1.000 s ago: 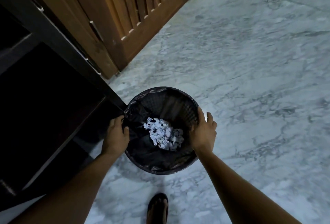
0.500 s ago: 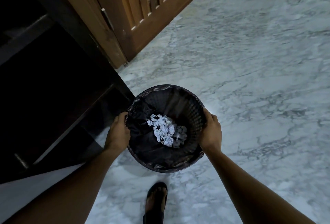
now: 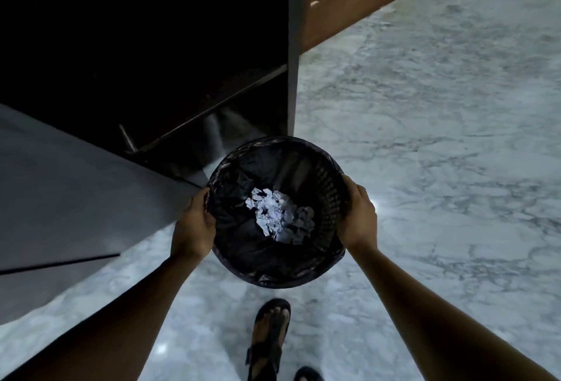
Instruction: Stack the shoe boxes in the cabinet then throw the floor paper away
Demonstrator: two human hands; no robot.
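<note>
Because the crumpled paper (image 3: 279,217) lies loose at the middle of the bin (image 3: 273,282), it is kept level. The left hand (image 3: 194,223) and right hand (image 3: 358,213) each clasp an opposite side of the rim. It is held by the lower corner of the open cabinet (image 3: 291,77), above the marble floor (image 3: 425,168), probably for putting back; the cabinet's inside is too dark to show shoe boxes.
</note>
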